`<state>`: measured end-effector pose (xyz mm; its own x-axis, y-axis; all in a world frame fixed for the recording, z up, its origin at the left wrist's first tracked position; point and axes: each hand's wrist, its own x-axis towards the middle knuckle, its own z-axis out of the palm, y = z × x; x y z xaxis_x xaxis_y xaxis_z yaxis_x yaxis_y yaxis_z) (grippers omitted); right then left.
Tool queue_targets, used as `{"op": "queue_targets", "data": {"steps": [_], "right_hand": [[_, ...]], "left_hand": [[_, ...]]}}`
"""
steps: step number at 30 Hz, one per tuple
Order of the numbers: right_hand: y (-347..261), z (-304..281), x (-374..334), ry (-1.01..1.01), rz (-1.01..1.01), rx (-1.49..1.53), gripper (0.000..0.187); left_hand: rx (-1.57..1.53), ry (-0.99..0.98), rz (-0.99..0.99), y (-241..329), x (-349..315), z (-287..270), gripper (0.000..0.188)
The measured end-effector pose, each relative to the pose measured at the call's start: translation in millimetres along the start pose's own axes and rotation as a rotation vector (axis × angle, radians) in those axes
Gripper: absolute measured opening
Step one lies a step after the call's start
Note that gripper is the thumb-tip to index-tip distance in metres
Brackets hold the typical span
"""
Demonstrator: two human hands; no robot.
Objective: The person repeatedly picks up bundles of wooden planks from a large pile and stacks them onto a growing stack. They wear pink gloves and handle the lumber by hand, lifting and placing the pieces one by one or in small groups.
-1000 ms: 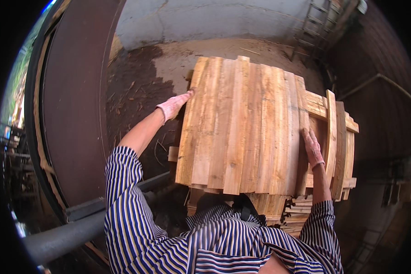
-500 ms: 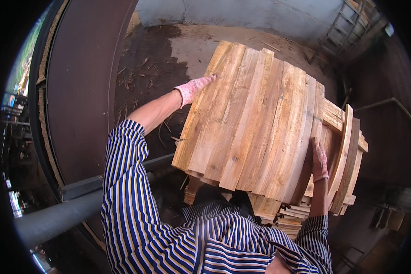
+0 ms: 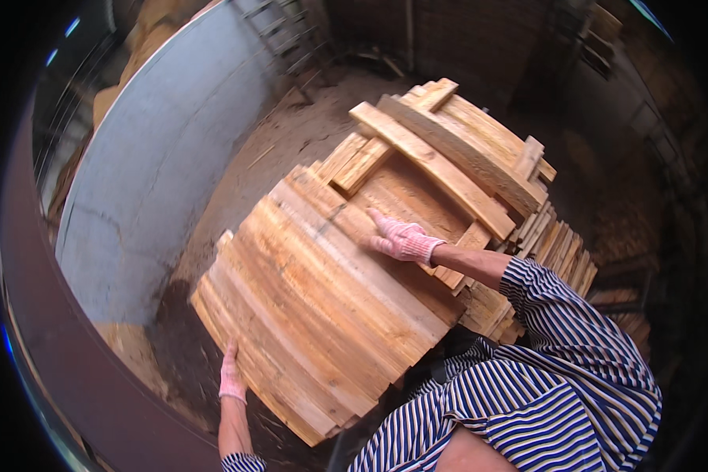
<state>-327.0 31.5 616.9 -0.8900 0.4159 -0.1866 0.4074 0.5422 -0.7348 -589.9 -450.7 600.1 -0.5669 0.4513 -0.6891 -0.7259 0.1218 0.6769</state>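
Observation:
A layer of wooden boards (image 3: 315,299) lies side by side across the top of a stack in front of me. My left hand (image 3: 232,376), in a pink and white knitted glove, rests against the outer left edge of the layer, its visible fingers stretched out. Gloved alike, my right hand (image 3: 402,239) touches the layer's right side with fingers extended and spread. Beyond it, two longer boards (image 3: 440,169) lie across the stack, with a short wood block (image 3: 362,165) beside them and a recessed brown board surface between.
More stacked boards (image 3: 562,252) show to the right. A pale blue-grey wall panel (image 3: 153,181) curves along the left, and a ladder (image 3: 287,39) leans at the back. A dark brown panel edge (image 3: 79,346) is at the lower left. The floor (image 3: 252,161) is dusty.
My view has swung to the right, so the stack appears turned and lower left. My right hand's fingers now spread across the boards' side; my left hand stays at the outer edge.

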Motion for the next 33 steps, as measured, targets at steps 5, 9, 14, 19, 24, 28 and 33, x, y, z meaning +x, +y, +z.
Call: {"op": "queue_targets", "data": {"steps": [5,9,14,19,24,28,33], "right_hand": [[41.9,-80.2,27.1,0.586,0.218,-0.725,0.043],[57.4,-112.2,-4.0,0.427,0.157,-0.704,0.048],[23.8,-81.0,-2.0,0.4,0.212,-0.528,0.034],[-14.2,-9.8,-20.9,0.151,-0.037,-0.189,0.034],[46.8,-53.3,16.5,0.461,0.088,-0.48,0.043],[88.0,-138.8,29.4,0.342,0.428,-0.847,0.057],[94.5,-144.9,17.2,0.469,0.308,-0.663,0.043]], "left_hand": [[0.638,0.483,0.323,29.2,-8.4,-2.0,0.086],[1.357,0.753,0.776,33.4,-4.9,85.2,0.097],[1.454,0.211,1.12,15.0,35.3,256.4,0.097],[1.694,0.131,1.019,4.5,98.9,356.7,0.084],[1.865,0.215,0.961,-4.2,109.3,380.2,0.077],[1.786,0.204,0.985,-4.5,109.1,375.6,0.072],[1.781,0.201,1.0,-8.1,108.5,384.5,0.068]]}}
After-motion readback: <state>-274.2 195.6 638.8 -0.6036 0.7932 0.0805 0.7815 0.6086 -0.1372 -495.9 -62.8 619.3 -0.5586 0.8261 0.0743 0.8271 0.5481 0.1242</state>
